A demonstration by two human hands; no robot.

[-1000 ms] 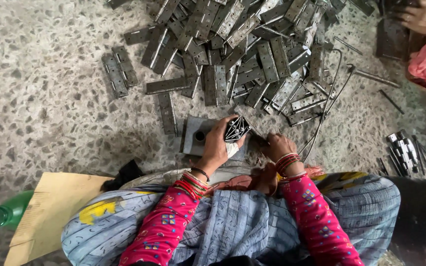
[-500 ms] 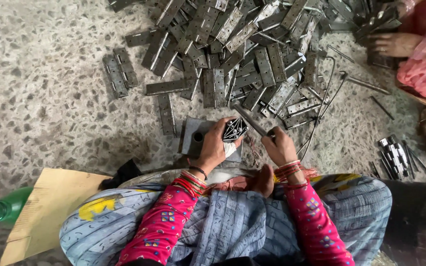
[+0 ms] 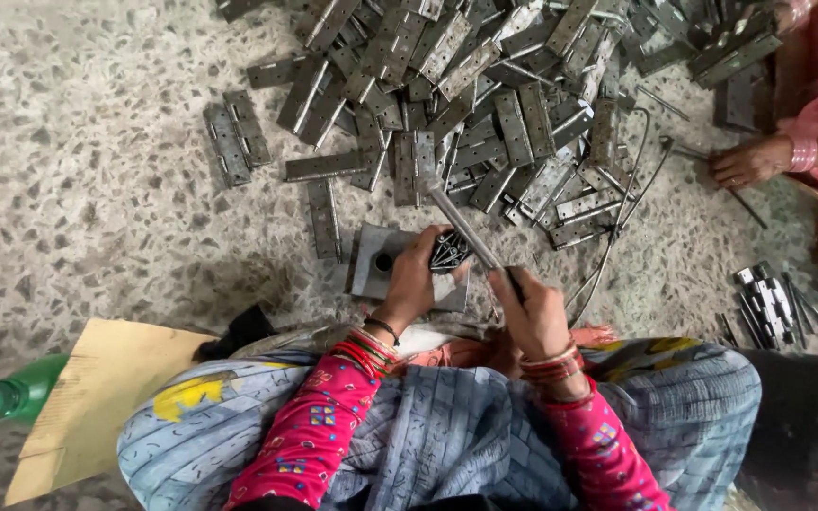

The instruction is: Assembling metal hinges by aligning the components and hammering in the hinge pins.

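Hinge [image 3: 449, 252] is clamped in the left hand [image 3: 416, 279], fingers curled around it, directly over a flat square metal block [image 3: 378, 260] that lies on the speckled floor [image 3: 97, 189]. Left hand rests partly on the block. A round hole shows in the block, just left of the hand.

Right hand [image 3: 532, 317] is closed around the handle of a hammer [image 3: 466, 227]. The hammer slants up and to the left, its head above the hinge, at the edge of the hinge pile.

Hinge pile [image 3: 494, 104]: grey metal, spread over the floor beyond the block. Thin metal rods [image 3: 631, 189] lie at its right edge.

Another person's hand [image 3: 748, 163] rests on the floor at right. A green bottle [image 3: 7, 396] and a cardboard sheet [image 3: 97, 397] lie at lower left.
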